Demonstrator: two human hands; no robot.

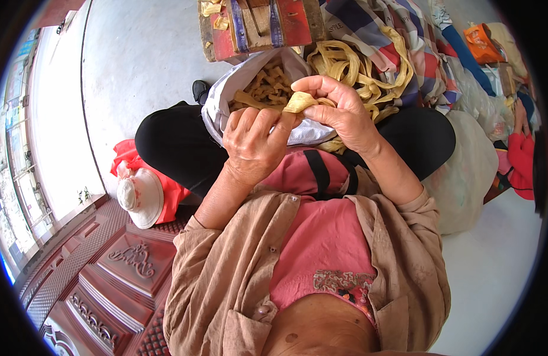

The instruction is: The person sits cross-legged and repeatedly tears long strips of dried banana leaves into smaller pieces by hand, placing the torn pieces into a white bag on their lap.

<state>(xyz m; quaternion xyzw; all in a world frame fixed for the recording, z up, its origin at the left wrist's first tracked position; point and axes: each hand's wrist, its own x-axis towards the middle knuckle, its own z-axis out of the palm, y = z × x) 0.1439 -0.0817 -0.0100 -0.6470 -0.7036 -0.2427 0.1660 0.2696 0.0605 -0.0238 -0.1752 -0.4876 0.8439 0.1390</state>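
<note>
A long, flat yellow strip [300, 102] is folded into a small knot-like bundle in front of me. My left hand [255, 139] pinches its near side between thumb and forefinger, the other fingers curled. My right hand [338, 109] holds the other side, thumb below and fingers bent above. Under both hands, an open white woven sack [218, 104] rests between my knees with several short, knotted yellow pieces [269, 84] inside. Loose long strips [345, 62] lie in coils just beyond my right hand, over a checked cloth [367, 26]. The strip's material is uncertain.
A worn red wooden stool [296, 26] with strapping stands beyond the sack. To my left, a white hat [143, 196] lies on red cloth against a carved brown door panel [140, 262]. Another person's red sleeve [521, 160], an orange bag [483, 43] and a pale plastic sack [463, 173] are at right.
</note>
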